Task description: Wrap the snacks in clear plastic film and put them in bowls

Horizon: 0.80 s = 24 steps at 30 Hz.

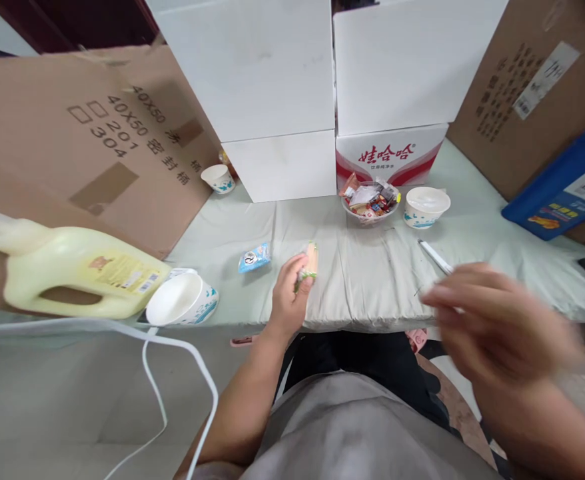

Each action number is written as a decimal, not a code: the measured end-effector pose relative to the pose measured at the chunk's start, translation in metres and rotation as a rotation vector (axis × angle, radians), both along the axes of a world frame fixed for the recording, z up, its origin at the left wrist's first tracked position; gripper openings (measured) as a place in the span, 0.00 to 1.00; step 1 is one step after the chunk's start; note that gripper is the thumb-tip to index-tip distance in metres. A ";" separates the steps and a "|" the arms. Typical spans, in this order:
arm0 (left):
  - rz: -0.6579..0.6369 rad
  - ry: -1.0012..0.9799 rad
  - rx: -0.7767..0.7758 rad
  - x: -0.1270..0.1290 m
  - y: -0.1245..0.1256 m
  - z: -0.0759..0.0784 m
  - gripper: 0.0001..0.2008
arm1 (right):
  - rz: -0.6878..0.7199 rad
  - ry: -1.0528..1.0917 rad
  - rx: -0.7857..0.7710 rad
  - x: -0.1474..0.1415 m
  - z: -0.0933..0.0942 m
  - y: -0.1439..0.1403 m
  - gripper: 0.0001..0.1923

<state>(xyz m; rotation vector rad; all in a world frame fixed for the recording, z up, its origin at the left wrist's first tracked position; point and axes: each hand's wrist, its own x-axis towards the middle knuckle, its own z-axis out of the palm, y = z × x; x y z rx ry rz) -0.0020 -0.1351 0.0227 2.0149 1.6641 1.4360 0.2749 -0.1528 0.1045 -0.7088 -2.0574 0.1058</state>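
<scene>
- Here, we see the left hand (288,293) closed around a small snack packet (308,265), tan with green at its lower end, held just above the near part of the table (372,280).
- The right hand (492,320) hangs blurred over the near right edge, fingers loosely spread; we cannot tell whether it grips anything. A white pen (435,257) lies on the cloth just beyond it.
- The table wears a pale, creased cloth. A small blue packet (254,257) lies just left of the left hand.
- Farther back stand a bowl of wrapped snacks (371,200) and, right beside it, a lidded paper cup (426,206).
- At the near left, an open paper cup (182,301) lies tipped next to a yellow jug (72,273).
- White boxes (282,93) and brown cartons (72,133) wall in the far side; a blue container (562,187) leans at the right.
</scene>
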 end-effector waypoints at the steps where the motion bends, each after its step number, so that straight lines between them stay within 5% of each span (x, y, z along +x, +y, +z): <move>1: -0.111 0.068 0.014 0.006 0.004 0.000 0.18 | -0.040 0.021 0.004 -0.005 -0.006 0.007 0.15; 4: -0.476 0.309 -0.006 0.023 0.016 0.001 0.18 | -0.097 -0.116 -0.062 -0.017 -0.039 0.029 0.15; 6: -0.593 0.488 -0.054 0.032 0.022 0.000 0.19 | -0.176 -0.222 -0.135 -0.017 -0.065 0.040 0.15; 9: -0.472 0.607 -0.048 0.036 0.024 -0.003 0.20 | -0.300 -0.338 -0.210 -0.007 -0.094 0.047 0.16; 13: -0.117 0.470 0.003 0.034 0.014 -0.014 0.13 | -0.501 -0.435 -0.256 0.011 -0.114 0.053 0.17; 16: 0.071 0.434 -0.082 0.037 0.004 -0.024 0.22 | -0.769 -0.447 -0.312 0.026 -0.125 0.061 0.19; 19: 0.054 0.438 -0.140 0.042 0.001 -0.032 0.20 | -0.989 -0.449 -0.412 0.042 -0.130 0.069 0.23; 24: -0.053 0.366 -0.103 0.039 0.015 -0.041 0.14 | -1.003 -0.436 -0.493 0.063 -0.133 0.078 0.20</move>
